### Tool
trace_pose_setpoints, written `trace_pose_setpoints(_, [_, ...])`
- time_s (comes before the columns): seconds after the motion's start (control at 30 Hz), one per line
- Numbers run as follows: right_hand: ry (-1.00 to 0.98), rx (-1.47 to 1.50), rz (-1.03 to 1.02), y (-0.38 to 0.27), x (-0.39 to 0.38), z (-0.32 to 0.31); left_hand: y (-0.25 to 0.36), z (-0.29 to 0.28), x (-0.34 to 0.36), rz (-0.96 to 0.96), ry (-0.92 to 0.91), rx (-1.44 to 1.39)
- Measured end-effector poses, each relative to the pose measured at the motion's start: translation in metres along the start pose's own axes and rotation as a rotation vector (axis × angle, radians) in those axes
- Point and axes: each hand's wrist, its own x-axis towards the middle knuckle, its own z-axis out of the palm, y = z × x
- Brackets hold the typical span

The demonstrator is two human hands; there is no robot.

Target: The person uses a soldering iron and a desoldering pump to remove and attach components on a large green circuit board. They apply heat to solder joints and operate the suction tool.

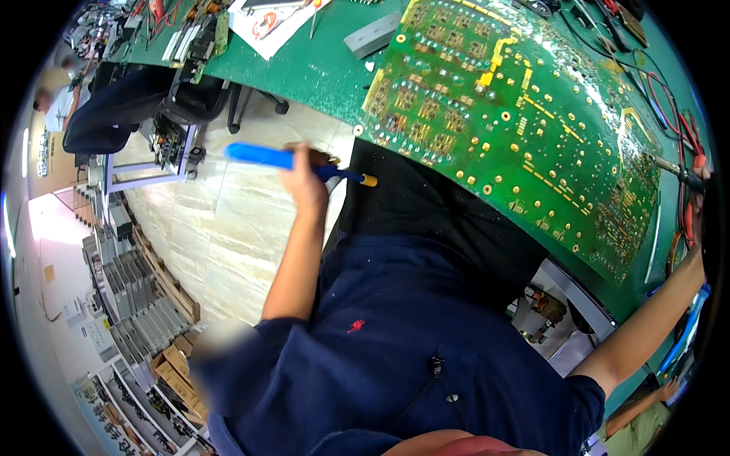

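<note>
A large green circuit board [471, 114] with gold pads and rows of solder joints lies on the green bench, its near left corner reaching past the bench edge. My left hand [306, 181], closed, grips a blue desoldering pump [260, 155] with a yellow tip, held over my lap and apart from the board. At the far right rim my right hand [699, 204] is wrapped round a soldering iron [677, 171], whose metal end points at the board's right part. Part of that hand is cut off by the dark rim, and whether the iron touches the board I cannot tell.
A grey metal piece [372, 36] and a white sheet [275, 24] lie beyond the board. Red and black cables [669, 106] run along the right. A black chair [122, 110] stands at the left, with shelves [133, 399] below. Another person's arm [646, 403] shows at the lower right.
</note>
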Motion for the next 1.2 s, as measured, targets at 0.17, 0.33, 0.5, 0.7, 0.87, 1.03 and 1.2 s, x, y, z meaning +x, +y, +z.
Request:
trace_pose_setpoints(0.17, [0.266, 0.026, 0.037, 0.044, 0.007, -0.035, 0.046, -0.041, 0.013, 0.209, -0.295, -0.264])
trace_pose_setpoints(0.33, [-0.071, 0.088, -0.029, 0.036, 0.005, -0.024, 0.104, -0.026, 0.012, 0.485, 0.012, 0.266])
trace_pose_setpoints(0.5, [-0.174, 0.071, -0.121, 0.018, 0.0, -0.003, 0.142, -0.066, 0.038, 0.304, -0.086, 0.175])
trace_pose_setpoints(0.7, [-0.073, 0.05, -0.094, 0.018, -0.004, 0.004, 0.191, -0.044, 0.022, 0.54, -0.129, 0.357])
trace_pose_setpoints(0.87, [-0.043, 0.048, -0.149, 0.023, -0.004, 0.005, 0.22, -0.06, 0.035, 0.666, -0.367, 0.438])
trace_pose_setpoints(1.03, [0.024, 0.111, -0.112, -0.002, -0.012, 0.024, 0.225, -0.073, 0.066, 0.606, -0.575, 0.271])
trace_pose_setpoints(1.2, [0.056, 0.149, -0.075, 0.001, -0.012, 0.021, 0.234, -0.04, 0.062, 0.644, -0.248, 0.308])
